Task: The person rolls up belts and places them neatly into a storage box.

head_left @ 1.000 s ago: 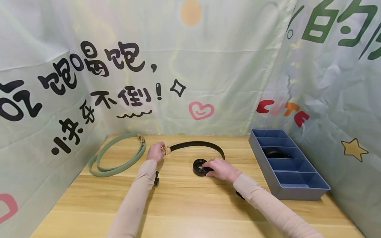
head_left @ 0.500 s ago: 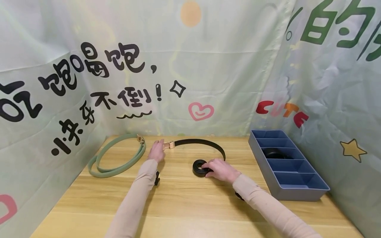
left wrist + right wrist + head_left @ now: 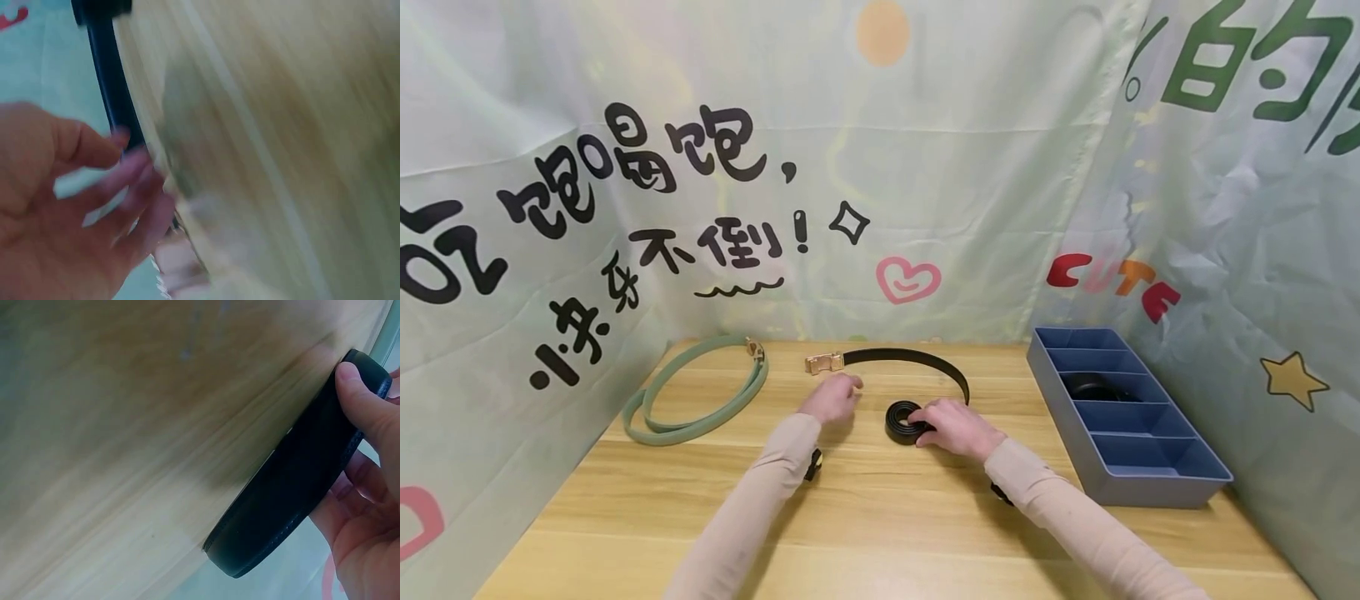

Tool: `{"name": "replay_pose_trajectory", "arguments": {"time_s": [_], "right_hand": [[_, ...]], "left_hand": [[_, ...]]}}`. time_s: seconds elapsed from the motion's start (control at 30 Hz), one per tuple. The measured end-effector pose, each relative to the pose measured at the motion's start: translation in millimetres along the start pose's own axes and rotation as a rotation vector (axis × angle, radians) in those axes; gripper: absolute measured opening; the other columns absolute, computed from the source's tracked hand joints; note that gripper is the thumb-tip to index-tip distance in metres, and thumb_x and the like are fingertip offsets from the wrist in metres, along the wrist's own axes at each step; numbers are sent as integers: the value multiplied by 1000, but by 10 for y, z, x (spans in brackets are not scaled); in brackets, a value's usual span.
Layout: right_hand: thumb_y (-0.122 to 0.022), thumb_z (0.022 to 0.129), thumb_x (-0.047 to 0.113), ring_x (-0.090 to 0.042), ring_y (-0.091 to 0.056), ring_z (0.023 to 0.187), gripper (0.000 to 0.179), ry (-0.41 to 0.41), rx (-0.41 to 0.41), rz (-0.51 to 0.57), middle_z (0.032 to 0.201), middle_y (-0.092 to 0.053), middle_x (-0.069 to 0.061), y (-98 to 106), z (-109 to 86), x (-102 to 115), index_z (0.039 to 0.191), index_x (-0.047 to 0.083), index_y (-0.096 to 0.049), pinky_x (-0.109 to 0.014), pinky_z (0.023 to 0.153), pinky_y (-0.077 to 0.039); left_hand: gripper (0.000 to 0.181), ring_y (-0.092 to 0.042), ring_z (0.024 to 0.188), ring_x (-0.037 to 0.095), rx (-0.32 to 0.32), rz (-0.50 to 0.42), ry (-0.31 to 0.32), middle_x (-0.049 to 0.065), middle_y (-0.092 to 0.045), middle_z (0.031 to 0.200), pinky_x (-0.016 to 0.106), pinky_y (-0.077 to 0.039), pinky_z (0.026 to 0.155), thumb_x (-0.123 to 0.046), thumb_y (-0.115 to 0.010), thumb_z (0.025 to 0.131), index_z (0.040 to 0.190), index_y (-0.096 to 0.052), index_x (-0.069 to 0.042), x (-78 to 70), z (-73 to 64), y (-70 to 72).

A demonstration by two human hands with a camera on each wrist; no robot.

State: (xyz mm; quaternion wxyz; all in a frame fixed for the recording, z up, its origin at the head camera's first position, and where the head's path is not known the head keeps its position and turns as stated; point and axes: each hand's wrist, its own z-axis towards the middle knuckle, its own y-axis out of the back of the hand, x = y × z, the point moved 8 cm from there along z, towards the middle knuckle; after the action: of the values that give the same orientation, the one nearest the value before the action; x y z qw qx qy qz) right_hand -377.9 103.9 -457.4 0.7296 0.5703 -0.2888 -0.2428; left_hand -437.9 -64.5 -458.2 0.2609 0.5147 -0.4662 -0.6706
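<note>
A black belt (image 3: 904, 355) stands on edge on the wooden table, one part wound into a tight coil (image 3: 901, 425) and the rest curving back and left to a gold buckle (image 3: 824, 362). My right hand (image 3: 961, 427) grips the coil at its right side; in the right wrist view the thumb (image 3: 356, 394) lies on the black strap. My left hand (image 3: 835, 398) is in front of the buckle, holding nothing. Blurred in the left wrist view, its fingers (image 3: 134, 200) are loosely bent, with the strap behind them.
A green belt (image 3: 700, 429) lies looped at the left. At the right stands a blue-grey box (image 3: 1157, 492) with several compartments, one holding a coiled black belt (image 3: 1092, 385). Printed cloth (image 3: 970, 208) surrounds the table at the back and sides.
My left hand has let go of the gold buckle and moved right and toward me. The buckle has shifted slightly right and back. My right hand stays on the coil.
</note>
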Motion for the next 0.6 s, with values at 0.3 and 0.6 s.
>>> {"name": "replay_pose_trajectory", "arguments": {"time_s": [0.3, 0.6], "right_hand": [[-77, 82, 32, -14, -69, 82, 29, 15, -46, -29, 91, -74, 0, 20, 29, 38, 106, 17, -73, -32, 70, -54], [-78, 80, 31, -10, -67, 77, 20, 54, -59, -23, 87, -73, 6, 12, 54, 108, 97, 21, -71, -29, 66, -52]], "left_hand": [[51, -60, 111, 19, 314, 83, -186, 8, -65, 123, 37, -45, 100, -17, -69, 82, 131, -54, -12, -577, -91, -322], [52, -62, 97, 18, 189, 193, -229, 5, -66, 106, 31, -49, 88, -39, -85, 74, 111, -59, -14, -731, -111, -389]]}}
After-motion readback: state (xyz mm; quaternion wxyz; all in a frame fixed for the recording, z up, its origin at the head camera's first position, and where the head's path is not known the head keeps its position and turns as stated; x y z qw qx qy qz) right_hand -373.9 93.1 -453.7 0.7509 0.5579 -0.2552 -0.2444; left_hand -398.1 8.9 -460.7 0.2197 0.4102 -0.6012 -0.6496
